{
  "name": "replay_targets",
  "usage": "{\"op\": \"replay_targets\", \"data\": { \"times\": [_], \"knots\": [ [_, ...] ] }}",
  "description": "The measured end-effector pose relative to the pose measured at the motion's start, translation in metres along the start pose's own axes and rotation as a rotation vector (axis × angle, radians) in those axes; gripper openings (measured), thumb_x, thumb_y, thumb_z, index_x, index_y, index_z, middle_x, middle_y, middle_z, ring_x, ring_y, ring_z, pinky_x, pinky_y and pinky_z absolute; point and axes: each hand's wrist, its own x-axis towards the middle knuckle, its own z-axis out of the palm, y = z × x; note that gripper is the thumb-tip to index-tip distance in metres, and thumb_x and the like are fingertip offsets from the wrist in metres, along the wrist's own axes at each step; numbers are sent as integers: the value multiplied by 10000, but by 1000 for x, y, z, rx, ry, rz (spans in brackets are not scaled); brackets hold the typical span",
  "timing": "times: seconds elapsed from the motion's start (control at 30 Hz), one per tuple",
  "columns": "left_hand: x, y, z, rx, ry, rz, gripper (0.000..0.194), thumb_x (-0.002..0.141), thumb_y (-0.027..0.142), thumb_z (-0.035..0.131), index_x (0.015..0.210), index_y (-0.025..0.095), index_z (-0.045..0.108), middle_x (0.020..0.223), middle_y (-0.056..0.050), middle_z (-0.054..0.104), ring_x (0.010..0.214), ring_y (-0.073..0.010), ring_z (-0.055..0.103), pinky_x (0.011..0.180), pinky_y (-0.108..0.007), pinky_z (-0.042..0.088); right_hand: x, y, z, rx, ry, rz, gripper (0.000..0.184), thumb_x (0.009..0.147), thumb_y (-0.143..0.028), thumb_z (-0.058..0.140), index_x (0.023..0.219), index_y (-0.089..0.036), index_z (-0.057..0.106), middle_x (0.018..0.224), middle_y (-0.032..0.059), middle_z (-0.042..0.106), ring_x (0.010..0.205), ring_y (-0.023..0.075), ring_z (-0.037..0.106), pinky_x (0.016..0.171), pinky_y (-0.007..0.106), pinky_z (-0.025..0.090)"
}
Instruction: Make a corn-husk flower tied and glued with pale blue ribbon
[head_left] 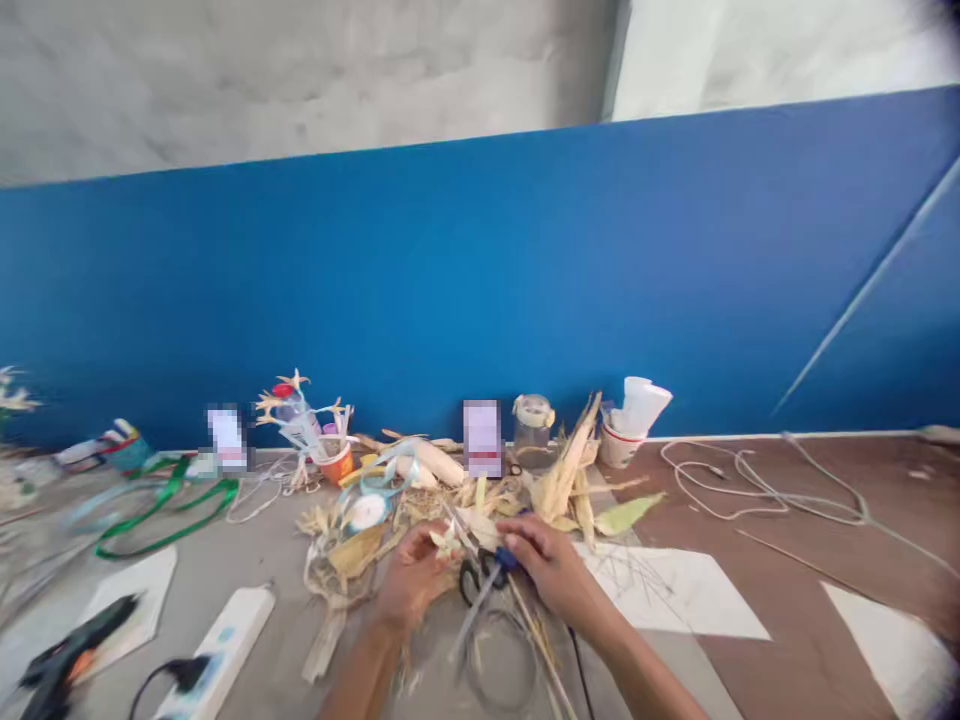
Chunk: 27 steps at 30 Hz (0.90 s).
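My left hand (420, 565) is closed, pinching a small pale husk piece (445, 543) shaped like a flower. My right hand (547, 560) has its fingers curled beside a blue object (506, 558), whose kind is blurred. A pale stick (474, 615) slants down from this object. Between the hands lie scissors (470, 578) with dark handles, their blades pointing away from me. Dried corn husks (566, 480) are heaped behind the hands. Below them is a coil of thin wire (502, 665) beside several long stalks (544, 650).
At left lie a black glue gun (75, 640), a power strip (225, 640) and green ribbon (169, 505). Behind the husks stand a jar (533, 420), a cup holding white rolls (621, 445) and an orange cup (335, 465). White paper (675, 590) and a cable (795, 510) lie at right.
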Motion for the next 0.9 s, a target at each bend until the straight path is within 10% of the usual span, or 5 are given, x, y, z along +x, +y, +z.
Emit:
{"op": "replay_targets", "data": {
  "times": [0.2,0.9],
  "knots": [
    [2,-6,6,32,-32,-38,188,592,272,776,627,174,620,648,12,559,639,-119,490,619,-252,368,12,-19,25,288,-321,64,268,731,-411,610,772,-153,671,639,-10,596,603,114,489,596,234,360],
    [5,8,7,459,-134,-99,234,677,391,688,725,170,629,694,-14,577,684,-146,513,656,-266,396,22,-10,29,276,-240,187,126,638,-257,617,581,-150,580,476,-60,456,465,69,342,482,215,230]
  ]
}}
